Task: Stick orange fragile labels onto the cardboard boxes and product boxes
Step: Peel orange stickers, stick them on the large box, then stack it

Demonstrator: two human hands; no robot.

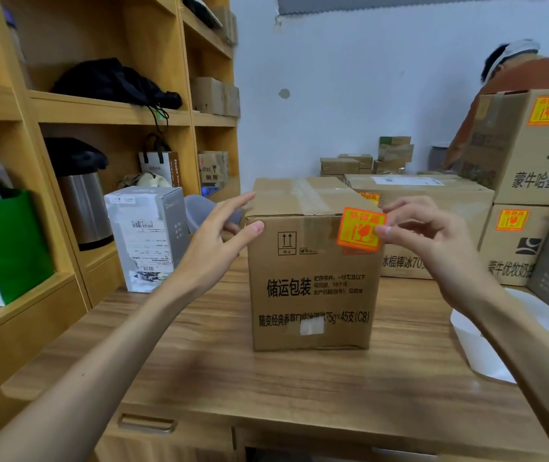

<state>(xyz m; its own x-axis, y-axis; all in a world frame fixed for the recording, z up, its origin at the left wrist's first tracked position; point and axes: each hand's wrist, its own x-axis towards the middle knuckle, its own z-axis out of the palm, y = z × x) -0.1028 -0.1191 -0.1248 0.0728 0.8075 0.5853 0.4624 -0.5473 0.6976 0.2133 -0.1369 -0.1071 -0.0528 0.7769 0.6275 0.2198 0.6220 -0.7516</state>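
While the right hand is pinching the orange fragile label by its right edge between thumb and fingers, the label is lying against the upper right corner of the cardboard box front, just left of the fingertips. The left hand, fingers straight and gripping nothing, is touching the box's upper left corner. The box is standing upright on the wooden desk. The stacked boxes at right are already wearing labels.

A wooden table carries a tall cardboard box at its middle. A grey-white product box stands at the left rear. Stacked cartons stand right, white paper lying near them
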